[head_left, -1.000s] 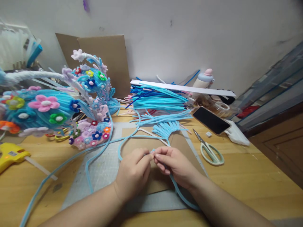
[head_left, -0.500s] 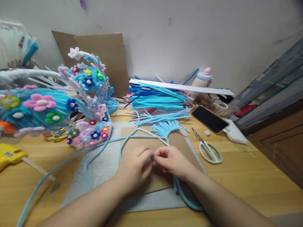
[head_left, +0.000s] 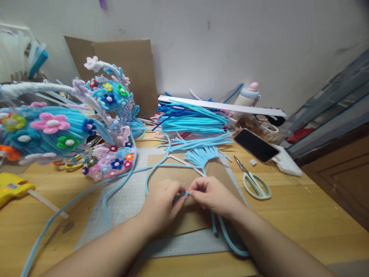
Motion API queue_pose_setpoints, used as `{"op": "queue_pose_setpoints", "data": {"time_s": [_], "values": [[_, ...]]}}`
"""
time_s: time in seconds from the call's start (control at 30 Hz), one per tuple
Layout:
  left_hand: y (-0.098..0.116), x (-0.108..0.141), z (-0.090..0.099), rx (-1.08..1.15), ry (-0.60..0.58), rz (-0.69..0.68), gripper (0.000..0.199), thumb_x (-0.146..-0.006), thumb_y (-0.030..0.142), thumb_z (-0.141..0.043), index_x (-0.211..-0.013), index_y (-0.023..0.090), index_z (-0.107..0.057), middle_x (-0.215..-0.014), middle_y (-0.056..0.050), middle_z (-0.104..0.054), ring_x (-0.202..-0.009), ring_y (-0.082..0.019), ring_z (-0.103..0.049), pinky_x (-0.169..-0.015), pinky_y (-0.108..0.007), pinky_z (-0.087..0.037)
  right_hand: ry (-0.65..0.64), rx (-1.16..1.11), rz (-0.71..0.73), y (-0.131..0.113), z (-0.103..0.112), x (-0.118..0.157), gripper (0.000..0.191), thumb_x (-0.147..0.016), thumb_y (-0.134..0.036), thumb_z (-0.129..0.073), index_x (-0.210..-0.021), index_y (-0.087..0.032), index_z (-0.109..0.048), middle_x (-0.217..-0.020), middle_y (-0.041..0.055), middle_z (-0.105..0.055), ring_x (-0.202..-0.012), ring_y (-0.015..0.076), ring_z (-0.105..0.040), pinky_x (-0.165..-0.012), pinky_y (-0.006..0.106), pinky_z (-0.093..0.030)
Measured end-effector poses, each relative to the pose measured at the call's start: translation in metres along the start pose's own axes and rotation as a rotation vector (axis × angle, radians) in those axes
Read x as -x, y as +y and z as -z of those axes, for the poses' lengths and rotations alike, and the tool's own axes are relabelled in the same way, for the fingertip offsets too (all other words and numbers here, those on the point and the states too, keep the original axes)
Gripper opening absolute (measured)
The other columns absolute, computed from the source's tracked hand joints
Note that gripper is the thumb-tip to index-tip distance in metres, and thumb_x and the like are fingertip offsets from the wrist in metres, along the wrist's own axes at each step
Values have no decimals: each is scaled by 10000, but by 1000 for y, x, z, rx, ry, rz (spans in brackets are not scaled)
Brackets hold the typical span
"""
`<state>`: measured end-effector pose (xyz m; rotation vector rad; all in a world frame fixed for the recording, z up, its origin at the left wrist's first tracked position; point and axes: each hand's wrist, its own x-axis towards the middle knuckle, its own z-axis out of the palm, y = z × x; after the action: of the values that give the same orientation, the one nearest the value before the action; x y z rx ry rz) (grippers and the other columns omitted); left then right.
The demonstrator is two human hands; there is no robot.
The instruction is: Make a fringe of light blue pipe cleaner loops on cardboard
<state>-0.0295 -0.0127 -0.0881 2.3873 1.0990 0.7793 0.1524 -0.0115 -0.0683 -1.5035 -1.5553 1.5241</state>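
Over a brown cardboard sheet (head_left: 161, 175), my left hand (head_left: 163, 200) pinches a light blue fuzzy stem (head_left: 183, 194) between thumb and fingers. The stem's end meets the pinched thumb and finger of my right hand (head_left: 211, 194). Light blue strands hang below my right wrist and curve over the mat. Just beyond my hands lies a fan of blue fuzzy loops (head_left: 201, 156), with long blue strands running left from it.
Flower-covered blue pieces (head_left: 49, 130) stand at the left, beside a yellow glue gun (head_left: 14, 188). Scissors (head_left: 256, 182) and a phone (head_left: 256, 145) lie right. Bundled blue stems (head_left: 193, 123) are at the back. A grey cutting mat (head_left: 123, 200) lies under the cardboard.
My left hand has shifted slightly left and down, and more of the blue stem shows between my fingertips. My right hand stays almost in place.
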Motion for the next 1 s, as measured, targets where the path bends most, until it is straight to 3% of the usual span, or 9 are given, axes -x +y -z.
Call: {"op": "queue_pose_setpoints", "data": {"time_s": [0.33,0.47,0.63,0.73,0.87,1.0], "values": [[-1,1,0,57,83,-53,61,-857,170,-497,-862,182,-556,-760,-19,-620,-719,-156,-556,-639,-269,-419,-47,-128,-23,-8,1,5,116,-707,-248,-577,-661,-156,-524,-414,-77,-432,-352,42,-366,-352,149,-256],[-1,2,2,32,41,-101,148,-893,164,-425,-967,184,-551,-818,-34,-618,-760,-155,-560,-674,-274,-427,-221,-505,-165,-9,3,6,111,-691,-228,-536,-642,-174,-452,-475,-65,-468,-315,37,-365,-301,142,-199],[1,3,6,-30,22,-143,147,-892,188,-416,-946,181,-553,-767,-38,-584,-713,-156,-525,-631,-270,-399,-408,-850,-505,-14,5,7,94,-717,-203,-449,-637,-153,-443,-477,-65,-417,-291,18,-320,-280,124,-149],[2,2,7,-64,33,-178,136,-885,188,-425,-896,171,-559,-743,-41,-583,-686,-153,-516,-615,-266,-384,-458,-896,-614,-17,5,9,133,-753,-210,-413,-668,-135,-483,-477,-59,-422,-289,25,-352,-275,119,-171],[4,2,5,-134,63,-279,121,-874,197,-453,-852,172,-569,-700,-34,-587,-647,-154,-508,-575,-269,-348,-480,-839,-616,-17,4,15,213,-822,-246,-396,-763,-111,-549,-530,-23,-518,-313,49,-431,-281,133,-236],[5,4,3,-170,116,-297,103,-844,155,-467,-826,171,-567,-689,-29,-588,-636,-153,-498,-570,-273,-332,-498,-939,-653,-16,4,17,140,-799,-181,-430,-748,-104,-534,-521,-50,-480,-312,16,-379,-302,115,-215]]}}
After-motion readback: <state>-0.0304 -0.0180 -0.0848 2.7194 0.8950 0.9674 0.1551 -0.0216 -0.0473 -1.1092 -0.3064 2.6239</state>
